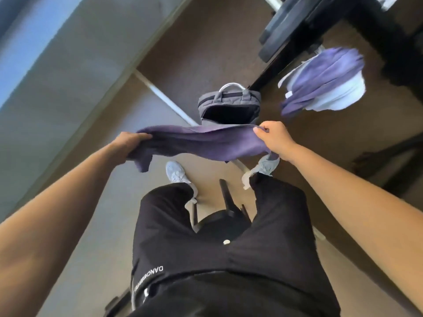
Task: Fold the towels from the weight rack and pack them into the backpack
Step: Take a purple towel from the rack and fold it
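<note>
Purple towel (206, 143), stretched, sagging slightly

Both bare arms reach forward and down, well apart, elbows nearly straight. The left hand (134, 143) curls over one end of a purple towel (206, 143), its fingers mostly hidden beneath. The right hand (273, 138) grips the other end, apparently pinching between thumb and curled fingers, knuckles up. The legs stand apart.
</note>
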`<control>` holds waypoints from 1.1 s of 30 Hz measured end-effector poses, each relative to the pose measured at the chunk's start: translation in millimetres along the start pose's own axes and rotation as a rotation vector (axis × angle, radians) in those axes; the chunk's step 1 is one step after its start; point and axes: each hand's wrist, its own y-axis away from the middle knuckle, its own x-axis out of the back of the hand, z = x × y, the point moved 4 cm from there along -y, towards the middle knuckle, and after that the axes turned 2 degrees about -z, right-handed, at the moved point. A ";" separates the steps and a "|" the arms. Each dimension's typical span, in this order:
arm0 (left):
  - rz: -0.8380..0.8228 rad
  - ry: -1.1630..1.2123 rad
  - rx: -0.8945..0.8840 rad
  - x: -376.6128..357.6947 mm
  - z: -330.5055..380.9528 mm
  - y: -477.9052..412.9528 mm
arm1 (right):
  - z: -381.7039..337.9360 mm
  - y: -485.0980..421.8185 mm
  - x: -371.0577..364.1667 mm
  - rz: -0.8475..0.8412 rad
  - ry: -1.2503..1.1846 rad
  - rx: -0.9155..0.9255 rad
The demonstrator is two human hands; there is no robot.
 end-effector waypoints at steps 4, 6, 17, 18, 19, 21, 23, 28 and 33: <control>-0.348 0.187 -0.202 -61.1 7.5 0.8 | 6.1 8.8 -61.1 -0.078 -0.489 -0.129; -0.535 0.296 -0.320 -101.3 9.7 3.3 | 11.9 10.8 -88.3 -0.189 -0.719 -0.114; -0.626 0.611 -0.687 -240.1 -14.1 -28.8 | 64.3 2.3 -148.8 -0.266 -0.956 0.253; -0.532 0.622 -0.692 -242.6 -17.6 -23.4 | 67.0 9.3 -146.9 -0.234 -0.921 0.277; -0.462 0.630 -0.691 -245.3 -21.0 -17.0 | 68.9 19.2 -145.0 -0.218 -0.917 0.284; -0.394 0.631 -0.701 -253.2 -31.4 -1.7 | 75.4 41.9 -140.2 -0.165 -0.836 0.355; -0.402 0.609 -0.744 -259.7 -37.2 14.4 | 79.5 62.4 -133.3 -0.072 -0.625 0.502; -0.543 0.593 -0.861 -268.9 -46.5 57.0 | 84.2 95.3 -121.4 0.311 -0.093 0.760; -0.188 0.374 -0.976 -253.3 -47.6 79.0 | 85.0 112.0 -105.5 0.456 0.015 0.885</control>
